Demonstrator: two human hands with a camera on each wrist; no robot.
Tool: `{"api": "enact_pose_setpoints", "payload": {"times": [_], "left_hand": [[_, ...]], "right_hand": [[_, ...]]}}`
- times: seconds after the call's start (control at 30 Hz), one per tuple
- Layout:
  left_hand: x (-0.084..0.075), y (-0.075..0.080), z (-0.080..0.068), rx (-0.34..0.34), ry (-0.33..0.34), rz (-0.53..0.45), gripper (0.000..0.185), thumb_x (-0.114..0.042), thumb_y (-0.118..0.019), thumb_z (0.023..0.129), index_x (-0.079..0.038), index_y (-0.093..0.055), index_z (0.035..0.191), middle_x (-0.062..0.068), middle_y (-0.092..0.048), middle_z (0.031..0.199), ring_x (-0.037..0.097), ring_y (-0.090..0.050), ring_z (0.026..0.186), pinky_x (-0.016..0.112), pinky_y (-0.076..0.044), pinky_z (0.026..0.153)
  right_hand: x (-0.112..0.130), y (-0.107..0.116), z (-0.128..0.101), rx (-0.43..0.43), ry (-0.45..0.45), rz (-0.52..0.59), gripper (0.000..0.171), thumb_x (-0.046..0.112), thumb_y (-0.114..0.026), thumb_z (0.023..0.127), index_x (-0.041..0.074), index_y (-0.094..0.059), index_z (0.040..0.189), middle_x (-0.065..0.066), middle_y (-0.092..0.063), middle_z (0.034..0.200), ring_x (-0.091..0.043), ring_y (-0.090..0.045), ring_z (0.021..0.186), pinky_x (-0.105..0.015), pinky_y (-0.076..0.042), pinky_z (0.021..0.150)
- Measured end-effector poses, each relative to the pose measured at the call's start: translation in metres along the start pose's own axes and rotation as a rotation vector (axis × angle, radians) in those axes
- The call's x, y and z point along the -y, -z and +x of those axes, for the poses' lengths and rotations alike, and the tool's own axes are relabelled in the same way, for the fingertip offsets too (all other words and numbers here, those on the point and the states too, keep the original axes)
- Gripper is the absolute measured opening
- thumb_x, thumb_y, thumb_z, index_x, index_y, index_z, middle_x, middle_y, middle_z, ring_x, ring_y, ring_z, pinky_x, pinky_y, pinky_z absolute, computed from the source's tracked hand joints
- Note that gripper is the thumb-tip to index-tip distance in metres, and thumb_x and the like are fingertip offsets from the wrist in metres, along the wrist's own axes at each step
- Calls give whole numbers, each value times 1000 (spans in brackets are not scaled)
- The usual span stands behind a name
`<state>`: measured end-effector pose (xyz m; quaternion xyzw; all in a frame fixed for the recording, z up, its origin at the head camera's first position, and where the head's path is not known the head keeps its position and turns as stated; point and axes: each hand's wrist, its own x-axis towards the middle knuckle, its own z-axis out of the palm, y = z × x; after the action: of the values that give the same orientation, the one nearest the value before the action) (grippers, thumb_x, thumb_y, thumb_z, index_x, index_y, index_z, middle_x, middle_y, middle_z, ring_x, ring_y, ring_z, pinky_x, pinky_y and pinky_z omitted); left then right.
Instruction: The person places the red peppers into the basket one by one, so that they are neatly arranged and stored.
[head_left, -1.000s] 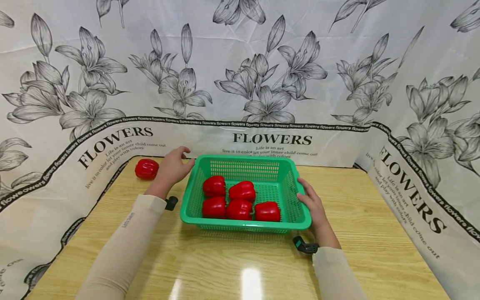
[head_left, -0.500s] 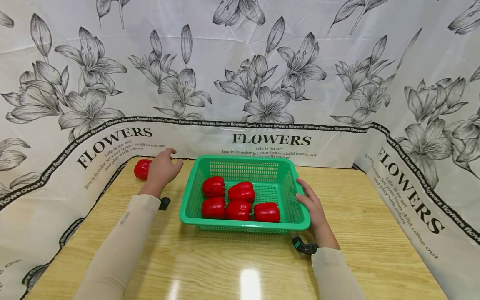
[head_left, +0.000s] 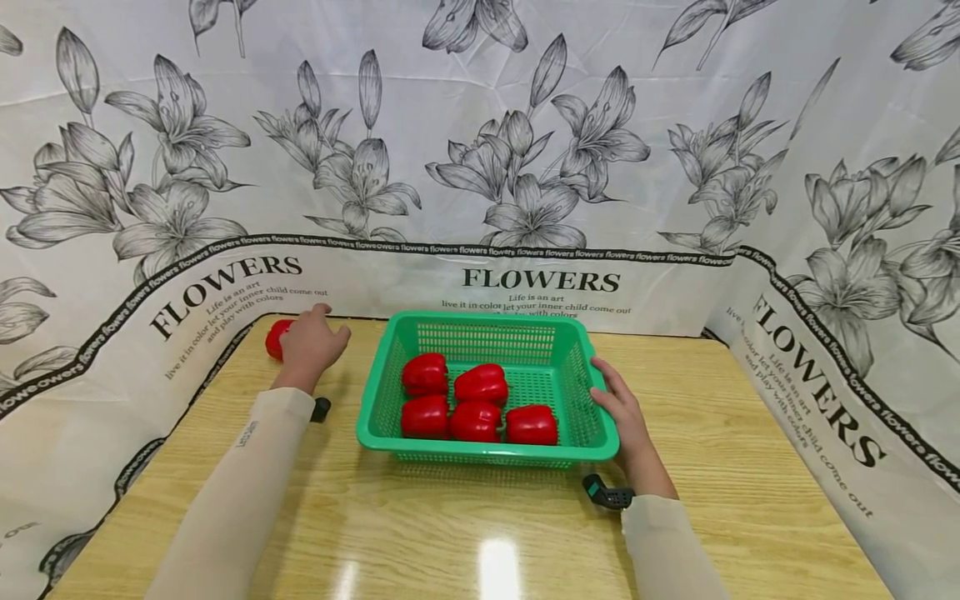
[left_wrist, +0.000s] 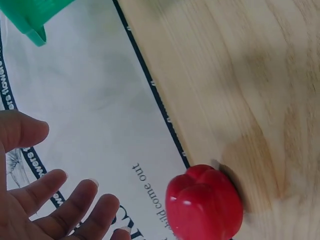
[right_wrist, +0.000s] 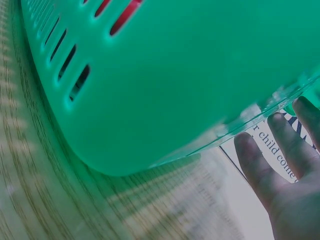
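Note:
A loose red bell pepper [head_left: 277, 339] lies at the table's back left corner, partly hidden behind my left hand [head_left: 309, 346] in the head view. In the left wrist view that hand [left_wrist: 60, 210] has its fingers spread and holds nothing, apart from the pepper [left_wrist: 204, 204]. A green plastic basket [head_left: 487, 450] stands mid-table with several red bell peppers [head_left: 480, 385] inside, grouped toward its left and front. My right hand [head_left: 633, 421] rests against the basket's right rim. The right wrist view shows its fingers [right_wrist: 255, 160] extended along the outside of the basket wall [right_wrist: 165, 90].
The wooden table [head_left: 420, 525] is bordered at the back and sides by a white flower-printed cloth [head_left: 525, 217]. The basket's back rim sits close to the back cloth. A dark wrist-camera mount [head_left: 607, 493] is on the right wrist.
My left hand has moved left, away from the basket's left rim toward the loose pepper, and now covers part of it. The right hand stays at the basket.

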<state>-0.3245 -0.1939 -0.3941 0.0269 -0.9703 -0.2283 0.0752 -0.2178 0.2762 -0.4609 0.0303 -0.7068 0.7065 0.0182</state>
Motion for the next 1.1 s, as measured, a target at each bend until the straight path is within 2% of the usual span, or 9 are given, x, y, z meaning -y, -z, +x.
{"api": "enact_pose_setpoints", "payload": {"times": [0.4,0.7,1.1], "left_hand": [[12,-4,1,68,107,54,68,-38,-45,91,4,-31,143,36,-37,136,56,-37,122,72,-31,94],[23,-9,6,66,117,56,71,-38,-45,92,6,-26,145,40,-31,136,59,-32,122,74,-29,95],[41,-23,20,59,151,57,72,-36,-46,92,8,-23,144,43,-22,141,63,-24,125,76,-25,95]], "right_hand": [[-5,3,2,-8,-5,-8,54,29,-44,102,24,-27,153,-3,-19,161,-13,-39,124,-21,-49,88],[-2,1,2,0,-2,13,55,28,-45,102,22,-26,153,-3,-18,162,-14,-38,124,-21,-50,86],[2,0,-1,0,1,17,55,26,-45,102,20,-27,153,-3,-19,161,-15,-37,126,-21,-49,88]]}}
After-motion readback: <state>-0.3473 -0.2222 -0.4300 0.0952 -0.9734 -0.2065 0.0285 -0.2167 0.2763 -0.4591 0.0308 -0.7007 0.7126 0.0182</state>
